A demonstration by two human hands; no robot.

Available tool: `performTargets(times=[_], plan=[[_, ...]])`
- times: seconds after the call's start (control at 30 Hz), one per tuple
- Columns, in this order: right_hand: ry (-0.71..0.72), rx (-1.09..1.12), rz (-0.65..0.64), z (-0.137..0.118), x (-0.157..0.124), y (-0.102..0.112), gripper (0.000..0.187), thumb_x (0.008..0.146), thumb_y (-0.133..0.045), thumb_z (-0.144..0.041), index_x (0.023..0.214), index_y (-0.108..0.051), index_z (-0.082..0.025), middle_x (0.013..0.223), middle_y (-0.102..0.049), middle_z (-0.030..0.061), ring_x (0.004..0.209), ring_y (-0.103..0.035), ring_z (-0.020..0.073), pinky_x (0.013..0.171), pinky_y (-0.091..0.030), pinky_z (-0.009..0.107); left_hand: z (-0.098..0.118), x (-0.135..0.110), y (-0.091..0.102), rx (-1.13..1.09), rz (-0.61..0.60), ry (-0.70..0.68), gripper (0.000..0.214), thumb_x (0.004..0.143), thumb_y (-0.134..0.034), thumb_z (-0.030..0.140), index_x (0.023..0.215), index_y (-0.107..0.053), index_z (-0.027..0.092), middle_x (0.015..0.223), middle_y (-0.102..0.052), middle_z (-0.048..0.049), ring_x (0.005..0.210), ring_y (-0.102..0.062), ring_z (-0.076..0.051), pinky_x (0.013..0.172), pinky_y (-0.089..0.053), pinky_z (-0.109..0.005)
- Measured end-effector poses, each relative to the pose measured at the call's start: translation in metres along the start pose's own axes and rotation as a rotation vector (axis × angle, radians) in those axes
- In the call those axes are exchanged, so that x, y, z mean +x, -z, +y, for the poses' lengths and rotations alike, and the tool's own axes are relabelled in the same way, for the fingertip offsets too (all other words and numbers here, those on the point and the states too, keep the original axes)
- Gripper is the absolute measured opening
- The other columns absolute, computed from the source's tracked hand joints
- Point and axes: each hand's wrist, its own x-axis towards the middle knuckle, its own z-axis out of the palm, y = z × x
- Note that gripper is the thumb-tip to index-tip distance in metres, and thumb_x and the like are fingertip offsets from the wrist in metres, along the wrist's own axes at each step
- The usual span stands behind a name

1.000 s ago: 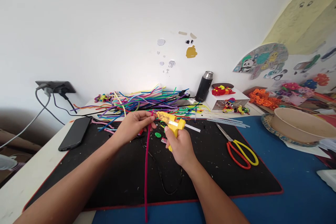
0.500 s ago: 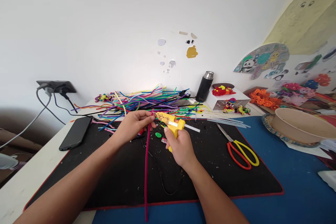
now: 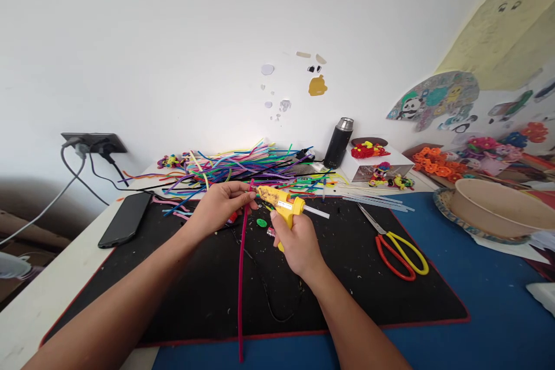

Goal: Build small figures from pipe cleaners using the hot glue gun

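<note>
Between thumb and fingers, my left hand (image 3: pixel 225 205) pinches the upper end of a magenta pipe cleaner (image 3: pixel 241 277), which hangs down past the mat's front edge. My right hand (image 3: pixel 297 240) is wrapped round the handle of a yellow hot glue gun (image 3: pixel 277 199). Its nozzle points left and is right at the pipe cleaner's top, by my left fingertips; whether they touch I cannot tell. A clear glue stick (image 3: pixel 318 212) juts from the back of the gun. Below the hands, a green oval piece (image 3: pixel 262 223) lies on the black mat (image 3: pixel 195 295).
Behind the hands lies a heap of coloured pipe cleaners (image 3: pixel 243 165). Scissors (image 3: pixel 394 248) with red and yellow handles rest on the mat's right side, near several glue sticks (image 3: pixel 377 199). A phone (image 3: pixel 125 219) lies left, a black flask (image 3: pixel 339 143) stands behind, and a bowl (image 3: pixel 498 205) sits right.
Almost nothing differs. The glue stick behind the gun sticks out very slightly less, and both hands keep their places.
</note>
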Motion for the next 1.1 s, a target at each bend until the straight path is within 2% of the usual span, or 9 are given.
performTargets(times=[0.43, 0.87, 1.1], plan=[[0.01, 0.003, -0.007, 0.0014, 0.001, -0.0006, 0.055, 0.094, -0.055, -0.053, 0.049, -0.053, -0.022, 0.043, -0.056, 0.0017, 0.042, -0.055, 0.0137, 0.048, -0.04, 0.024, -0.0048, 0.0011, 0.0007, 0.01, 0.019, -0.023, 0.049, 0.08, -0.077, 0.063, 0.095, -0.074, 0.017, 0.081, -0.08, -0.0079, 0.057, -0.063, -0.016, 0.049, -0.051, -0.026], [0.005, -0.026, -0.012, 0.0022, 0.0012, -0.0006, 0.055, 0.094, -0.057, -0.054, 0.049, -0.053, -0.022, 0.044, -0.057, 0.0021, 0.044, -0.056, 0.0142, 0.05, -0.041, 0.024, -0.0027, 0.0011, 0.0007, 0.026, 0.029, -0.044, 0.043, 0.082, -0.074, 0.06, 0.094, -0.075, 0.018, 0.08, -0.08, -0.0074, 0.062, -0.069, -0.018, 0.05, -0.052, -0.025], [0.02, -0.04, -0.003, 0.0028, 0.0005, -0.0007, 0.053, 0.095, -0.056, -0.051, 0.05, -0.053, -0.022, 0.045, -0.058, 0.0024, 0.044, -0.057, 0.0152, 0.049, -0.041, 0.025, -0.0025, -0.0011, -0.0004, 0.126, 0.106, -0.059, 0.06, 0.079, -0.073, 0.066, 0.113, -0.077, 0.017, 0.081, -0.082, -0.0088, 0.061, -0.069, -0.021, 0.05, -0.052, -0.028]])
